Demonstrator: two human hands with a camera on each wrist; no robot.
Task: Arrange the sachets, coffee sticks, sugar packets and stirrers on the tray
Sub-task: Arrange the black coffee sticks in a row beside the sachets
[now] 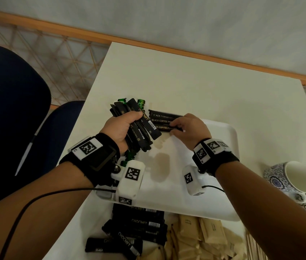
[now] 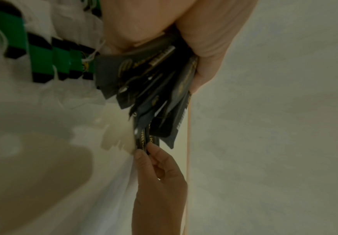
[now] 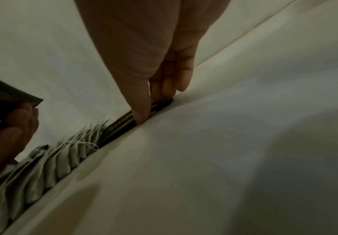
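Note:
My left hand (image 1: 127,122) grips a fanned bundle of black coffee sticks (image 1: 139,128) above the left end of the white tray (image 1: 223,147); the left wrist view shows the bundle (image 2: 159,89) in its grip. Three black coffee sticks (image 1: 162,121) lie side by side along the tray's far edge. My right hand (image 1: 177,128) pinches the nearest one between thumb and fingers, and the right wrist view shows that stick (image 3: 123,122) flat on the tray. A row of tea sachets (image 3: 53,159) with green tags (image 2: 43,60) lies left of the sticks, partly hidden under my left hand.
Near the table's front edge lie a pile of black sticks (image 1: 139,228), brown sugar packets (image 1: 201,233) and wooden stirrers (image 1: 255,248). Blue-and-white cups (image 1: 291,177) stand at the right. A dark blue chair (image 1: 8,109) is left of the white table (image 1: 186,81).

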